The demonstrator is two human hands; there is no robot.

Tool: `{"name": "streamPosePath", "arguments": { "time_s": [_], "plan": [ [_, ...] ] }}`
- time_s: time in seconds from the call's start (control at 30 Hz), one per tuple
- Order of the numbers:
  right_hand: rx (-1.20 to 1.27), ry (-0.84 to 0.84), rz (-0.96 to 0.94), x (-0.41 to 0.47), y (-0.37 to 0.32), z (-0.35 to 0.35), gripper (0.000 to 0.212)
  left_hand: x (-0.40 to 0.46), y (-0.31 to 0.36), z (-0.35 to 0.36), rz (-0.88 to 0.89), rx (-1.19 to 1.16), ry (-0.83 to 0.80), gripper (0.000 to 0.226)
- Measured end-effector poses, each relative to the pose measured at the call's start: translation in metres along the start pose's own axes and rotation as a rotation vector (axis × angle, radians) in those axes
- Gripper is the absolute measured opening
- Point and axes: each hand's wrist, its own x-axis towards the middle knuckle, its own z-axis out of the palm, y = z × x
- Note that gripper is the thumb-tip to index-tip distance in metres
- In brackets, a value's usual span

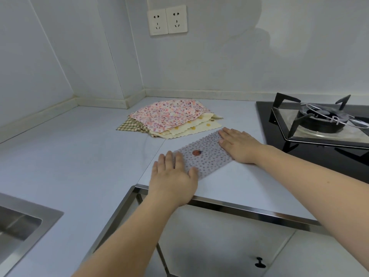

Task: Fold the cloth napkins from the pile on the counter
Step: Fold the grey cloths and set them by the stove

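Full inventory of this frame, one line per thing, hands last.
grey dotted napkin: 1, grey, flat on counter under both hands
napkin pile: 1 pile, pink floral on top, cream and green check beneath, behind the grey napkin
counter: 1, pale grey
gas stove: 1, black, right
sink: 1, steel, lower left
wall sockets: 2, white, on wall
cabinet knob: 1, black, below counter
left hand: flat on napkin's near end
right hand: flat on napkin's far end

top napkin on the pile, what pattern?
Pink floral print, small mixed-colour blossoms on the top napkin; head view.
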Motion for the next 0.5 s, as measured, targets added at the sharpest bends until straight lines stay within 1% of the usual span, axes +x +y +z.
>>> {"name": "streamPosePath", "arguments": {
  "time_s": [0.13, 0.2, 0.23, 0.27, 0.3, 0.37, 0.43, 0.47, 0.5],
  "plan": [
    [-0.038, -0.034, 0.027, -0.002, -0.001, -0.002, 0.057, -0.007, -0.023, -0.005, 0.057, -0.034, -0.063, 0.064],
    [-0.025, 0.028, 0.072, -0.008, -0.005, -0.002, 0.056, -0.001, -0.030, -0.008, 0.099, 0.029, -0.097, 0.067],
    [-0.030, 0.101, 0.061, -0.014, -0.010, -0.003, 0.054, 0.001, -0.033, -0.010, 0.120, 0.075, -0.092, 0.075],
    [-0.023, 0.193, 0.022, -0.025, -0.019, -0.004, 0.052, 0.002, -0.036, -0.013, 0.148, 0.117, -0.082, 0.081],
    [0.012, 0.280, -0.039, -0.038, -0.028, -0.003, 0.049, 0.001, -0.039, -0.016, 0.158, 0.122, -0.072, 0.083],
    [0.148, 0.394, -0.187, -0.068, -0.050, -0.003, 0.040, -0.003, -0.044, -0.023, 0.149, 0.082, -0.041, 0.076],
    [0.245, 0.414, -0.319, -0.097, -0.073, 0.000, 0.028, -0.010, -0.047, -0.031, 0.149, 0.056, -0.019, 0.063],
    [0.246, 0.401, -0.367, -0.110, -0.083, 0.004, 0.028, -0.013, -0.047, -0.035, 0.157, 0.057, -0.011, 0.057],
    [0.215, 0.393, -0.393, -0.118, -0.091, 0.009, 0.034, -0.016, -0.048, -0.038, 0.169, 0.062, -0.006, 0.054]
  ]
}}
